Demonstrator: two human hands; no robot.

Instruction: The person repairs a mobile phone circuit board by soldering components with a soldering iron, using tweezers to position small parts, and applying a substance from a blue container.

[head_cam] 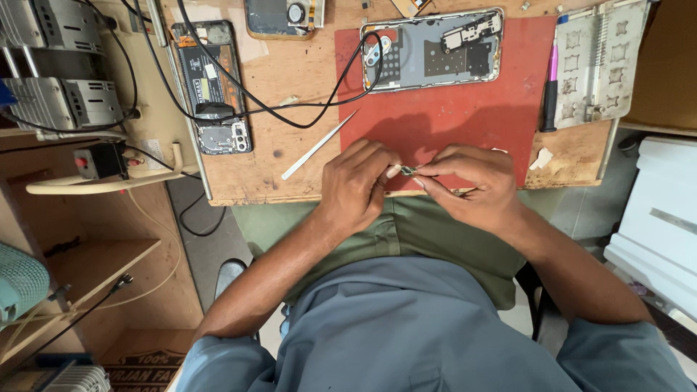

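Note:
Both my hands meet at the near edge of a red work mat (465, 109) on a wooden bench. My left hand (356, 185) and my right hand (472, 181) pinch a tiny dark metal part (408, 171) between their fingertips. A slim metal tool pokes out under my right hand. On the mat's far side lies an opened phone (432, 49), back cover off, its inner plates showing. A pair of white tweezers (319, 145) lies on the wood just left of my left hand.
A second opened phone (214, 87) lies at the left with black cables (290, 109) looping across it. A grey parts tray (599, 62) and a pink-tipped pen (552, 94) sit at the right. Power supply boxes (65, 101) stand far left. Another device (279, 18) is at the top.

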